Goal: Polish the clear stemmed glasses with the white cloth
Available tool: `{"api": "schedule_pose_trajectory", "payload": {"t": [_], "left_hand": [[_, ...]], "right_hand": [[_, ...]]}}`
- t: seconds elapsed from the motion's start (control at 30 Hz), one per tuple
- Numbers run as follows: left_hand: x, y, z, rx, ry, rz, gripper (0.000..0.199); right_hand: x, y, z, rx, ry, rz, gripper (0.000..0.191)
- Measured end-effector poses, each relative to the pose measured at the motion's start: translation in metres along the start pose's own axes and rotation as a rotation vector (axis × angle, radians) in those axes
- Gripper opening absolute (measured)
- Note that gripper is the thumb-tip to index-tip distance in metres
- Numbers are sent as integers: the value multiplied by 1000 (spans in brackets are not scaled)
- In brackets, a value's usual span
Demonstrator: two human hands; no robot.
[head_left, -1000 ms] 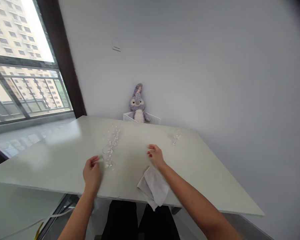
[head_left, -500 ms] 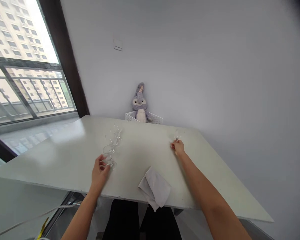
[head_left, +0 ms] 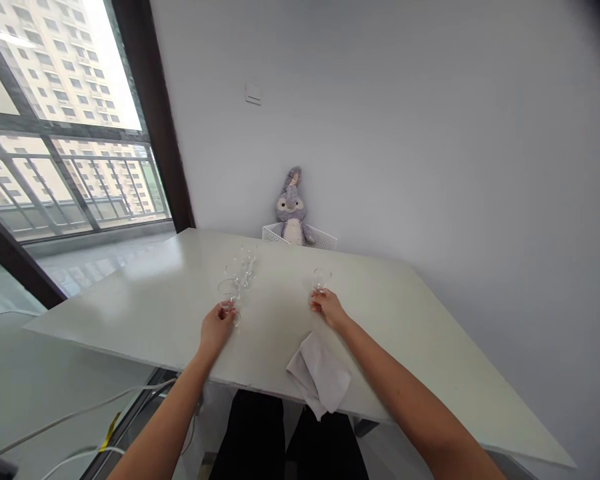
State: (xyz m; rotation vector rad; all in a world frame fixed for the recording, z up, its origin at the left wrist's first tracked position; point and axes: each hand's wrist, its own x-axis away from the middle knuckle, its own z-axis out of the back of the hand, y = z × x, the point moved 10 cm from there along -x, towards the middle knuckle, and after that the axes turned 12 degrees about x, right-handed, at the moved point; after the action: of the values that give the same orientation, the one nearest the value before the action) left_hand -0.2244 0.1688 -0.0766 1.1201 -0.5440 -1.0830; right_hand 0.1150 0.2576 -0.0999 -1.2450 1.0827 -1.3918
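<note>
Right fingers closed round the lower part of a clear stemmed glass (head_left: 323,277), its bowl above the right hand (head_left: 327,307); left fingers pinched at the nearest glass on the left (head_left: 229,291), below its bowl, the left hand (head_left: 219,327) low over the white table (head_left: 405,347). Just beyond the left hand, more clear glasses (head_left: 247,267) in a close group, their exact number hard to tell; grey cloth (head_left: 320,375) folded loosely at the near edge, one corner hanging over; past the far edge, a plush toy (head_left: 293,213) in a white basket (head_left: 323,241) against the wall.
</note>
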Motion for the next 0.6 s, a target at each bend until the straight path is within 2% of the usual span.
{"api": "schedule_pose_trajectory", "payload": {"t": [0.2,0.33,0.5,0.6], "left_hand": [[-16,-4,-2,35,-11,29,31],[-13,-1,6,33,28,4,35],[19,-3,41,130,283,-33,37],[44,-1,52,188,358,-80,34]], "right_hand": [[34,-7,-50,31,-188,-19,24],[56,-8,-81,47,-291,-42,25],[84,-8,-136,84,-461,-39,26],[97,-6,-174,101,-545,-27,26]]}}
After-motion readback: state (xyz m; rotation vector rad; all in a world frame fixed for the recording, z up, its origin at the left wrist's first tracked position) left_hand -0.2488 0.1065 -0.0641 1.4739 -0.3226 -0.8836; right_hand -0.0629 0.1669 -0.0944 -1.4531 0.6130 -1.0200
